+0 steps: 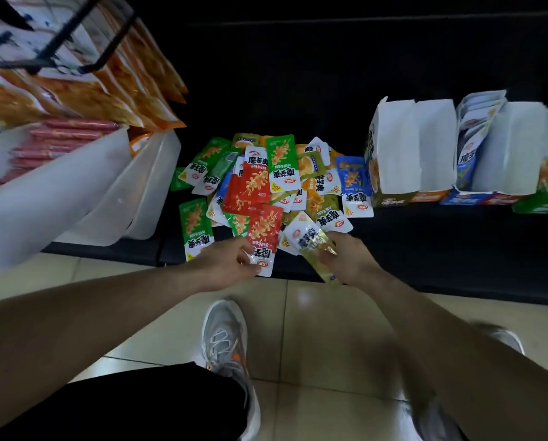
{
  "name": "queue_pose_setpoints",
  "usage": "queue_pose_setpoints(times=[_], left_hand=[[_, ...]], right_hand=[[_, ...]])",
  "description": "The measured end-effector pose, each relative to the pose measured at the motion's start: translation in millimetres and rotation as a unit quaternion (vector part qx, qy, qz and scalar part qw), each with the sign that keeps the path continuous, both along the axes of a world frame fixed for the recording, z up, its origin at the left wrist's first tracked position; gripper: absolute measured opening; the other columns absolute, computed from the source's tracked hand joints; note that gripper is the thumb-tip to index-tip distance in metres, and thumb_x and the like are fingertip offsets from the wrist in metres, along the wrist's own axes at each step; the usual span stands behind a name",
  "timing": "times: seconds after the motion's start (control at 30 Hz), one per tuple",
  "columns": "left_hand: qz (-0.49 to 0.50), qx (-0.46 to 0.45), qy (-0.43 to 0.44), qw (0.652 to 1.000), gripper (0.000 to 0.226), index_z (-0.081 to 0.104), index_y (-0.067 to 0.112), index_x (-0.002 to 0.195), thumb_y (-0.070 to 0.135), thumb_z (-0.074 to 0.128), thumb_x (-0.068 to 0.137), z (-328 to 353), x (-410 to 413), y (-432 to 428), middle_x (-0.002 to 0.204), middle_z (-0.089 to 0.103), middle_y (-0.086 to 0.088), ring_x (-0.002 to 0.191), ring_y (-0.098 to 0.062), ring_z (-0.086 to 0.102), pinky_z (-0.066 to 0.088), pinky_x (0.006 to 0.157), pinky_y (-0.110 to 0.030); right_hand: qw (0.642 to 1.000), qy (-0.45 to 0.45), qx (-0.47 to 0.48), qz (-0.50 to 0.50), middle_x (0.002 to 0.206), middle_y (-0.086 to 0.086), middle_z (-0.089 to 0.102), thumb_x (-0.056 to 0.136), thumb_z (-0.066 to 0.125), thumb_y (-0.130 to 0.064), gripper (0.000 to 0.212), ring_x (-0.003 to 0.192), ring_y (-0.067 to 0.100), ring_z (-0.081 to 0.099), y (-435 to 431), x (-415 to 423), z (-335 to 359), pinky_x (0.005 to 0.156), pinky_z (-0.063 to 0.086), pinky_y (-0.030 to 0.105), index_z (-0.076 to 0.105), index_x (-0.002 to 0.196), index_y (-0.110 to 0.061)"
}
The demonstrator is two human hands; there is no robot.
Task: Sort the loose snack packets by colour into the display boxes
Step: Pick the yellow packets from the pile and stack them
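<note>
Nearest me, my left hand (pixel 224 265) pinches the lower edge of a red packet (pixel 264 232), and my right hand (pixel 350 262) grips a yellow-green packet (pixel 322 265); both are at the front edge of the dark shelf (pixel 425 240). Beyond them lies the mixed pile of packets (pixel 282 176), green, red, blue and orange. To its right, farther back, stand the open display boxes (pixel 403 148).

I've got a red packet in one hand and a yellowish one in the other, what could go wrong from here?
The pile sits near the shelf edge; your left hand pulling the red packet may drag neighbours onto the floor. The yellow-green packet in your right hand overhangs the edge and could slip. In dim light it could land in the green display box.
</note>
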State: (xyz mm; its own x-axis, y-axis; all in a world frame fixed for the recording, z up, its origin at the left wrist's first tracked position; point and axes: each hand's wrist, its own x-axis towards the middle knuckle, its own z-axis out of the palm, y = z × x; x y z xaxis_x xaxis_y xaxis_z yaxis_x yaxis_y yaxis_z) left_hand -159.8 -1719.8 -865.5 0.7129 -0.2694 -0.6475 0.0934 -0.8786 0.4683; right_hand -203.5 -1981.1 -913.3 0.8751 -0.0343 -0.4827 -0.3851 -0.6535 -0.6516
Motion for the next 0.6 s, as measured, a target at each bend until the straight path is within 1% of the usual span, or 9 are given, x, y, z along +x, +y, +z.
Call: queue_pose_setpoints(times=[0.03, 0.1, 0.17, 0.23, 0.33, 0.4, 0.47, 0.53, 0.6], left_hand=[[0.015, -0.013, 0.018, 1.000, 0.047, 0.052, 0.034, 0.121, 0.052, 0.073, 0.083, 0.9, 1.9, -5.0, 0.108, 0.065, 0.016, 0.103, -0.010, 0.062, 0.050, 0.092, -0.031], [0.051, -0.066, 0.056, 0.995, 0.053, 0.052, 0.034, 0.123, 0.052, 0.076, 0.080, 5.3, 4.0, -17.5, 0.112, 0.066, 0.018, 0.107, -0.010, 0.062, 0.051, 0.092, -0.032], [0.084, -0.128, 0.072, 0.986, 0.042, 0.059, 0.030, 0.117, 0.039, 0.079, 0.082, 8.1, 5.0, -31.5, 0.111, 0.071, 0.013, 0.107, -0.011, 0.066, 0.053, 0.088, -0.033], [0.113, -0.151, 0.049, 0.981, 0.029, 0.062, 0.028, 0.105, 0.028, 0.080, 0.082, 8.6, 7.3, -42.0, 0.102, 0.074, 0.006, 0.098, -0.015, 0.070, 0.057, 0.084, -0.036], [0.111, -0.085, -0.025, 0.990, 0.038, 0.061, 0.027, 0.111, 0.041, 0.079, 0.081, 7.6, 12.7, -43.2, 0.108, 0.069, 0.003, 0.097, -0.019, 0.066, 0.056, 0.080, -0.036], [0.105, -0.059, -0.039, 0.992, 0.048, 0.054, 0.028, 0.128, 0.042, 0.074, 0.086, 7.6, 14.4, -38.2, 0.121, 0.061, 0.008, 0.107, -0.017, 0.058, 0.046, 0.081, -0.030], [0.089, -0.050, -0.045, 0.994, 0.047, 0.051, 0.026, 0.133, 0.038, 0.069, 0.091, 7.6, 14.9, -32.3, 0.125, 0.057, 0.008, 0.110, -0.017, 0.054, 0.044, 0.083, -0.030], [0.076, -0.042, -0.047, 0.995, 0.046, 0.051, 0.026, 0.133, 0.039, 0.068, 0.092, 5.1, 16.4, -28.1, 0.130, 0.057, 0.005, 0.114, -0.020, 0.056, 0.050, 0.089, -0.034], [0.068, -0.029, -0.043, 0.996, 0.047, 0.051, 0.027, 0.132, 0.041, 0.068, 0.091, 4.6, 16.5, -26.2, 0.132, 0.059, 0.003, 0.114, -0.022, 0.058, 0.052, 0.094, -0.040]], right_hand=[[0.996, 0.011, 0.079, -0.028, 0.095, -0.005, 0.068, 0.099, 0.058, -0.032, 0.009, 0.090, 0.019, 0.065, 1.1, -0.7, 6.6, 0.068, 0.048, 0.028, 0.063, 0.098, -0.024], [0.980, 0.022, 0.187, -0.059, 0.096, -0.001, 0.073, 0.102, 0.054, -0.028, 0.016, 0.092, 0.019, 0.068, 10.4, -1.4, 17.4, 0.078, 0.051, 0.030, 0.068, 0.097, -0.021], [0.962, 0.026, 0.267, -0.059, 0.106, 0.005, 0.074, 0.103, 0.054, -0.026, 0.020, 0.101, 0.024, 0.069, 23.5, -0.3, 25.6, 0.090, 0.052, 0.038, 0.072, 0.108, -0.017], [0.953, 0.025, 0.300, -0.044, 0.103, 0.005, 0.075, 0.102, 0.056, -0.025, 0.020, 0.099, 0.025, 0.071, 33.0, 2.3, 30.1, 0.089, 0.055, 0.044, 0.073, 0.108, -0.016], [0.982, -0.039, 0.168, -0.072, 0.093, 0.003, 0.071, 0.099, 0.059, -0.036, 0.023, 0.086, 0.023, 0.068, 33.5, 8.6, 27.4, 0.080, 0.056, 0.046, 0.070, 0.098, -0.017], [0.995, -0.079, 0.002, -0.061, 0.126, 0.001, 0.062, 0.101, 0.051, -0.039, 0.028, 0.108, 0.023, 0.061, 22.2, 10.8, 15.3, 0.087, 0.053, 0.041, 0.062, 0.123, -0.026], [0.984, -0.059, -0.159, 0.059, 0.156, -0.001, 0.034, 0.101, 0.046, -0.041, 0.049, 0.135, 0.027, 0.042, 4.5, 9.2, -3.2, 0.103, 0.043, 0.046, 0.038, 0.148, -0.031], [0.965, -0.034, -0.222, 0.133, 0.165, -0.006, 0.015, 0.101, 0.045, -0.043, 0.059, 0.145, 0.026, 0.029, -11.8, 1.8, -20.1, 0.111, 0.036, 0.050, 0.023, 0.155, -0.035], [0.955, -0.045, -0.258, 0.138, 0.163, -0.005, 0.021, 0.101, 0.043, -0.042, 0.056, 0.142, 0.025, 0.033, -23.8, -11.7, -29.4, 0.110, 0.038, 0.047, 0.027, 0.154, -0.032]])
